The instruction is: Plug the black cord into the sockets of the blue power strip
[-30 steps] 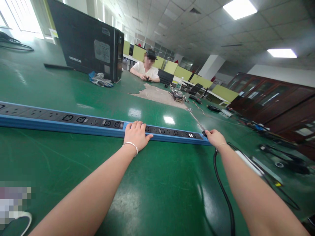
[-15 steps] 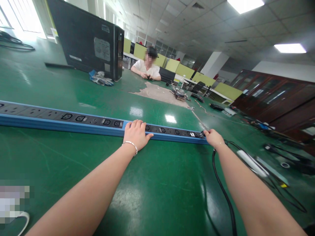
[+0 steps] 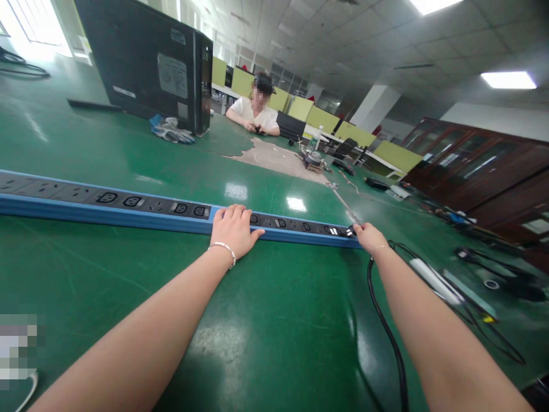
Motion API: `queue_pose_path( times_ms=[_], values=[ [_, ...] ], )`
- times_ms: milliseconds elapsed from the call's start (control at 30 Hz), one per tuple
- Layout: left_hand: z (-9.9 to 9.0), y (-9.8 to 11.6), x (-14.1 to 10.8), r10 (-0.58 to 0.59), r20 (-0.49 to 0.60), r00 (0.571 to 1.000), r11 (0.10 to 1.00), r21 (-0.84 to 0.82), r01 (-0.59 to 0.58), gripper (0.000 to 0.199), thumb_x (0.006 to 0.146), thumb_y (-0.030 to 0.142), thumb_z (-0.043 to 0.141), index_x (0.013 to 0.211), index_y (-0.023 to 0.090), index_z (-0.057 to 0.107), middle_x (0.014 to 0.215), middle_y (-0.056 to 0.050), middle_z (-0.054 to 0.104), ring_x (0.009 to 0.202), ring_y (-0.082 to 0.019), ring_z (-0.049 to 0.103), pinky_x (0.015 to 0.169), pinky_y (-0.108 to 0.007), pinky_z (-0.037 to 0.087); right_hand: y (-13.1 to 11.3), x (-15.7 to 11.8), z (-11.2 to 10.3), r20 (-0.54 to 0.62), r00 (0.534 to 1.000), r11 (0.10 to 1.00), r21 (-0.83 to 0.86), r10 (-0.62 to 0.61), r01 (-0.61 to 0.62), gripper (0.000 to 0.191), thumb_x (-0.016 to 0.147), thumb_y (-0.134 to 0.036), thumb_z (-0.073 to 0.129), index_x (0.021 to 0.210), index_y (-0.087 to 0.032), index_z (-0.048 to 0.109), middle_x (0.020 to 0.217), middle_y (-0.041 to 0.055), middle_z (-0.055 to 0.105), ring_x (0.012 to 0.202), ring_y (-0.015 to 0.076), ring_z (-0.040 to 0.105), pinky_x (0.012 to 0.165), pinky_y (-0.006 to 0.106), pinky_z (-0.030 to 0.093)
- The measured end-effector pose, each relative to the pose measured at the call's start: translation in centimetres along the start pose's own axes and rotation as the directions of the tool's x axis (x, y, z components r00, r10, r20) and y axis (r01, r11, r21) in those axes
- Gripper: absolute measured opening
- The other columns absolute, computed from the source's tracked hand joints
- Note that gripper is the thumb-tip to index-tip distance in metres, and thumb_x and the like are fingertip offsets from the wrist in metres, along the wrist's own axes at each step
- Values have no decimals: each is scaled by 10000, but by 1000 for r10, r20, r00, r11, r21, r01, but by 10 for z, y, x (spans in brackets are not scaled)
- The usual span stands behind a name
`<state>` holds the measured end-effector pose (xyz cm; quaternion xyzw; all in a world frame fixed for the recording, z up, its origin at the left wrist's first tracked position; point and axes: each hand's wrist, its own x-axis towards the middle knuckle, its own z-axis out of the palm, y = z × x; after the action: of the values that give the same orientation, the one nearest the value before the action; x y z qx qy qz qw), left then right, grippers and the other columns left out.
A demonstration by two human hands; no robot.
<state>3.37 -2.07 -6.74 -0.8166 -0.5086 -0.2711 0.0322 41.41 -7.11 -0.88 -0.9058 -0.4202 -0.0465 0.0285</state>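
Note:
A long blue power strip [image 3: 107, 214] with black sockets lies across the green table. My left hand [image 3: 234, 230] is wrapped over the strip near its middle, its thumb along the front side. At the strip's right end my right hand [image 3: 369, 237] grips a black plug [image 3: 351, 231]; metal prongs show at its left side, over the last sockets. A black cable [image 3: 388, 326] hangs from below the right hand and runs toward the near edge of the view.
A black computer case [image 3: 150, 68] stands at the back left, with gloves [image 3: 171, 130] beside it. A person [image 3: 256, 111] sits across the table. A bottle [image 3: 315, 139] and small parts lie farther back; a white bar [image 3: 435, 280] and cables lie at the right.
The view has shifted slightly. The plug's metal prongs now show at my right hand, where they were not visible before. My left hand keeps its hold on the strip.

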Motion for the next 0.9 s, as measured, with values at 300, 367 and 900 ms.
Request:
queue_pose_path(
  times_ms=[300,367,900],
  values=[
    [0,0,0,-5,10,1000,1000,14,5,514,806,566,445,1159,203,537,1239,-98,557,1208,-266,423,993,-400,268,-12,-8,-2,27,999,998,-51,44,-43,422,880,-453,339,1045,-128,552,1027,193,629,985,282,594,816,374,437],
    [0,0,0,-5,12,1000,1000,15,5,513,807,565,440,1161,206,535,1244,-98,555,1208,-266,423,994,-401,265,-15,-13,1,18,999,997,-65,45,-43,432,886,-458,323,1085,-128,518,1045,206,622,990,293,593,819,395,437],
    [0,0,0,-8,5,1000,999,37,7,519,807,562,440,1171,203,536,1249,-98,554,1207,-264,427,994,-407,276,-15,-13,10,37,997,998,-25,61,-60,404,898,-426,300,1118,-119,444,1032,211,625,1010,279,596,830,375,433]
  ],
)
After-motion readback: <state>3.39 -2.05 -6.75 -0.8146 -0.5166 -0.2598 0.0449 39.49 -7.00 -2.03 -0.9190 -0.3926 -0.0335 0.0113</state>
